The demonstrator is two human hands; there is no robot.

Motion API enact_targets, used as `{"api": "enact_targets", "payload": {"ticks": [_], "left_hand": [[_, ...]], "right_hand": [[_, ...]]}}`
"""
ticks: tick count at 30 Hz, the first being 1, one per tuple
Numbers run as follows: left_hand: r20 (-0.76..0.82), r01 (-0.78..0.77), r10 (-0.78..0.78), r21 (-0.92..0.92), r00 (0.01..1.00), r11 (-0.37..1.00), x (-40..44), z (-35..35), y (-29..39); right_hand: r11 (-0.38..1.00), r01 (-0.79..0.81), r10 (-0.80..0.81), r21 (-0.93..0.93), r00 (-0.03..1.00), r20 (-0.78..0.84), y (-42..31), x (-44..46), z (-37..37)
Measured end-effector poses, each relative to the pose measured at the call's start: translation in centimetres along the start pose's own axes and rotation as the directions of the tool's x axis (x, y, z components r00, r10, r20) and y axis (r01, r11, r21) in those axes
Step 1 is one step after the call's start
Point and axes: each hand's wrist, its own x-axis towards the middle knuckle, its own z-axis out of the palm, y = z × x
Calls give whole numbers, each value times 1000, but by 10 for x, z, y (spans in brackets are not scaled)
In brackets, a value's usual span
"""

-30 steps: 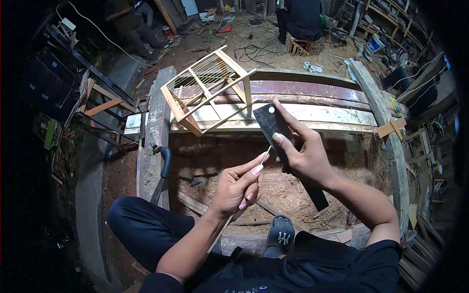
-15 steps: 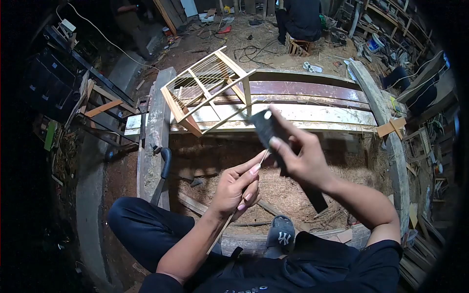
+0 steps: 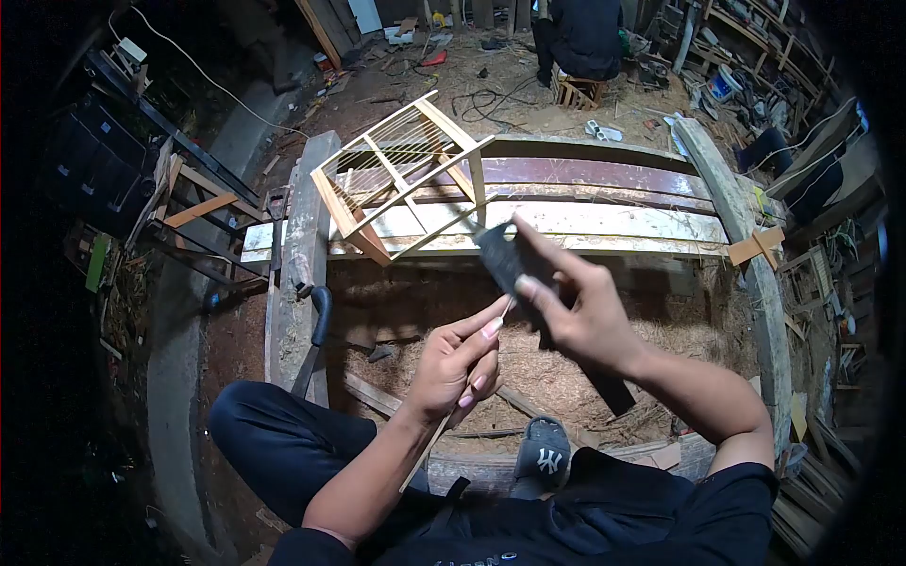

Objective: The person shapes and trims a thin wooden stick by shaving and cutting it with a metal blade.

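My left hand (image 3: 455,363) is closed around a thin wooden stick (image 3: 427,451), which slants from the fingertips down along the forearm. Its upper end meets the dark blade. A broad, dark flat blade (image 3: 500,257) with a hole near its far corner is gripped by my right hand (image 3: 599,316), thumb on the near face. The blade's other part runs below the palm towards the lower right, partly hidden by the hand. Beyond both hands, a light wooden frame with thin parallel rods (image 3: 401,182) rests tilted on the bench planks.
A bench of planks (image 3: 604,220) spans the view between thick side beams (image 3: 741,212). A dark-handled saw (image 3: 321,316) leans at the left beam. Shavings (image 3: 566,387) cover the ground below. Another person (image 3: 585,38) sits at the back; a slippered foot (image 3: 543,453) is near.
My right hand and the blade have shifted slightly up and left along the stick. My left hand stays almost still. A figure at the back left has moved further into the dark.
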Motion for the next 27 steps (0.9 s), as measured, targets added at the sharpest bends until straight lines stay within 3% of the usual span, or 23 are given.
{"api": "enact_targets", "payload": {"ticks": [1, 3, 5, 7, 10, 11, 12, 14, 15, 17, 18, 19, 20, 23, 26, 27], "left_hand": [[36, -8, 8, -3, 999, 1000, 0, 1, 2], [74, -18, 18, -3, 997, 1000, 0, 1, 1], [22, -7, 7, -21, 1000, 1000, -1, -3, -3], [20, -6, 6, -9, 1000, 1000, 0, -3, -1], [45, -7, 7, -10, 999, 1000, 0, 0, 0], [69, -8, 9, -17, 998, 1000, 0, 1, 1], [69, -10, 11, -14, 998, 1000, 1, 1, 2], [30, 11, -12, 25, 999, 1000, 0, -1, 1], [31, 12, -13, 25, 999, 1000, 1, 0, 2], [39, -13, 14, -21, 999, 1000, 2, 0, 0], [39, -13, 14, -21, 999, 1000, 1, 0, -1], [29, -10, 11, -13, 1000, 1000, 1, 0, -2], [17, -10, 10, -3, 1000, 1000, 0, -1, -2], [57, -1, -1, 37, 998, 999, 1, -2, 2], [57, -13, 14, -12, 998, 1000, 1, -2, 0], [59, -10, 10, 1, 998, 1000, 0, -2, -1]], "right_hand": [[995, -88, 89, 38, 996, -22, 0, 5, -4], [992, -105, 109, 64, 992, -59, 7, 8, -5], [992, 93, -92, -81, 996, 11, 10, -2, 3], [991, 126, -124, -54, 992, 27, 3, -6, 5], [994, -102, 103, 37, 994, -34, 1, 9, -7], [994, -100, 101, 36, 994, -35, 6, 8, -4], [995, 75, -77, -59, 997, -33, 9, 5, 1], [992, 104, -100, -70, 993, 56, 2, -9, 7], [997, -24, 31, -76, 996, 87, -7, -9, 4], [999, -17, 16, -43, 1000, -9, 0, 3, 0], [992, -121, 122, 39, 992, -33, -2, 7, -3], [992, -117, 118, 39, 992, -34, 0, 6, -2], [998, 48, -49, -48, 999, -23, 4, 2, 3], [988, 139, -135, -60, 989, 62, 2, -8, 8], [997, -75, 76, 24, 996, -44, 0, 8, -3], [999, -32, 32, 3, 997, -74, 5, 10, -2]]}}
